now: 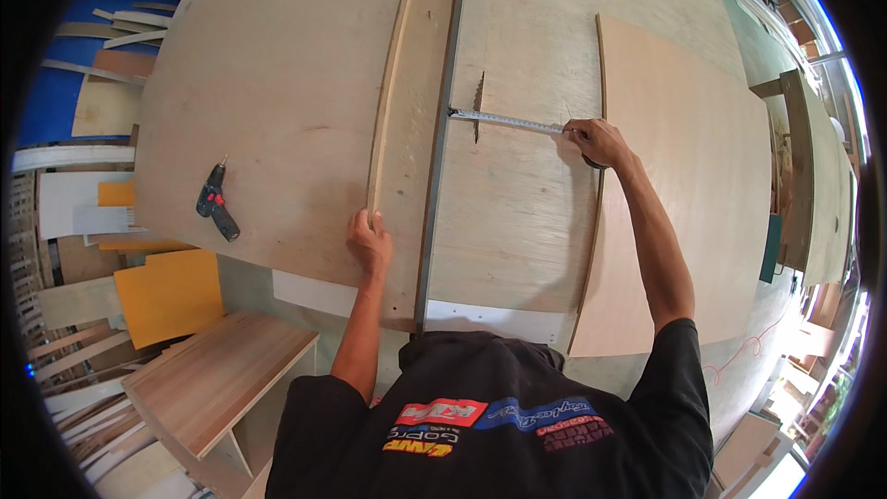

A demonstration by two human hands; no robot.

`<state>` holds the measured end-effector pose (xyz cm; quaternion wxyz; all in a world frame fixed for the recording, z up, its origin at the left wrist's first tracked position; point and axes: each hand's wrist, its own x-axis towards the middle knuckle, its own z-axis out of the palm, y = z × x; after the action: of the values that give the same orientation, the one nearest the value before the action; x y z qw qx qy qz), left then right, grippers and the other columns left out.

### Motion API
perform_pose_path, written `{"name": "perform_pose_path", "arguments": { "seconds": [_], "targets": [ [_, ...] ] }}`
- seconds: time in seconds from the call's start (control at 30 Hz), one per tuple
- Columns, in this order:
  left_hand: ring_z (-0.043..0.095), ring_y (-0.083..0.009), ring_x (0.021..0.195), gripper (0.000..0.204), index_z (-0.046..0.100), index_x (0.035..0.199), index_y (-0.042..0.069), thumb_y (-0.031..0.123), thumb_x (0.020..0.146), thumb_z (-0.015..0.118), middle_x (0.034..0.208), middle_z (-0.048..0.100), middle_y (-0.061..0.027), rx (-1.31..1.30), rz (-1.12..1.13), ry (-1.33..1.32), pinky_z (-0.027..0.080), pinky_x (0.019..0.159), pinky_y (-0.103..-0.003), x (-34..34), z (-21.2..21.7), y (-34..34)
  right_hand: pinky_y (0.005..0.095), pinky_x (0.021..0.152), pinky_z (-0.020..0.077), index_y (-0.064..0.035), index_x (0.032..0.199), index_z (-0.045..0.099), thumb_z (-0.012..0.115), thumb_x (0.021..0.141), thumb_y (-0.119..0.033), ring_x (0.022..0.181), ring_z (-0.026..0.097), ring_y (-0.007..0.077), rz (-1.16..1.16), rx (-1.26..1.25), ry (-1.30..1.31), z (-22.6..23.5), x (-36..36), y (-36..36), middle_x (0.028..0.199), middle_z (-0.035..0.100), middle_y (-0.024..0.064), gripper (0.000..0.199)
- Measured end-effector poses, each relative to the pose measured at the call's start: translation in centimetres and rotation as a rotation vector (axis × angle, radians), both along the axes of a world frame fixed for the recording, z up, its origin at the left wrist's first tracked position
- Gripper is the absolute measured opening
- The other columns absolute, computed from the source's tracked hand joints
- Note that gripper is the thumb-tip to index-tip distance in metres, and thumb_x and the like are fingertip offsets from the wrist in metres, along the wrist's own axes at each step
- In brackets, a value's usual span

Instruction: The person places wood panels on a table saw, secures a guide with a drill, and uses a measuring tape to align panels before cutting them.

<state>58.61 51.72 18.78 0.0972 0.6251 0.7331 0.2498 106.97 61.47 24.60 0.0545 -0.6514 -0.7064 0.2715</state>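
My right hand [599, 140] grips a tape measure case, its blade [506, 120] stretched left across the plywood table top to the metal fence rail [442, 129]. The blade passes just over the saw blade [479, 106] that sticks up from the table. My left hand [370, 240] rests on the near end of a long wooden strip [393, 83] lying along the left side of the rail. A thin pale board [684, 185] lies to the right, its left edge by my right hand.
A black and red cordless drill [215, 203] lies on the left plywood sheet [268, 102]. A low wooden bench [217, 374] and yellow panels [171, 294] stand at lower left. Offcuts and blue sheeting [65, 92] lie on the floor at left. More boards lean at far right.
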Motion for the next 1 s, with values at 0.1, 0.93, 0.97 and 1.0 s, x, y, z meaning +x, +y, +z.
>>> {"name": "perform_pose_path", "arguments": {
  "seconds": [0.1, 0.93, 0.97, 1.0],
  "targets": [
    [0.061, -0.041, 0.086, 0.019, 0.061, 0.098, -0.004, 0.012, 0.091, 0.065, 0.091, 0.062, -0.0204, 0.016, -0.019, 0.015, 0.048, 0.074, -0.048, 0.2, 0.0, 0.0, 0.0443, 0.071, 0.0502, -0.0132, 0.104, 0.072, 0.059, 0.096, -0.024, 0.082, 0.065, 0.0328, 0.018, 0.045, -0.009, -0.6, 0.4, 0.2, 0.085, 0.069, 0.0118, 0.019],
    [0.064, -0.0423, 0.088, 0.024, 0.064, 0.104, -0.007, 0.013, 0.092, 0.066, 0.095, 0.066, -0.0235, 0.098, -0.033, -0.003, 0.051, 0.076, -0.047, 0.3, -0.2, -0.3, 0.0448, 0.076, 0.0527, -0.0134, 0.105, 0.073, 0.057, 0.09, -0.018, 0.088, 0.067, 0.0341, 0.03, -0.023, 0.041, -0.2, 0.4, 1.0, 0.092, 0.072, 0.0119, 0.022],
    [0.064, -0.0423, 0.087, 0.024, 0.064, 0.104, -0.007, 0.013, 0.092, 0.066, 0.095, 0.066, -0.0236, 0.092, -0.036, -0.001, 0.051, 0.076, -0.047, 0.4, -0.1, -0.2, 0.0446, 0.076, 0.0527, -0.0132, 0.105, 0.073, 0.057, 0.09, -0.018, 0.088, 0.067, 0.0341, 0.035, 0.0, 0.047, -0.7, 0.7, 0.9, 0.092, 0.072, 0.012, 0.022],
    [0.064, -0.0423, 0.087, 0.024, 0.064, 0.104, -0.007, 0.013, 0.092, 0.066, 0.095, 0.066, -0.0238, 0.087, -0.04, 0.002, 0.051, 0.076, -0.047, 0.5, 0.0, -0.1, 0.0444, 0.075, 0.0528, -0.0131, 0.104, 0.073, 0.057, 0.09, -0.018, 0.088, 0.067, 0.0341, 0.039, 0.022, 0.053, -1.7, 1.2, 0.9, 0.092, 0.072, 0.0121, 0.022]
  ]
}}
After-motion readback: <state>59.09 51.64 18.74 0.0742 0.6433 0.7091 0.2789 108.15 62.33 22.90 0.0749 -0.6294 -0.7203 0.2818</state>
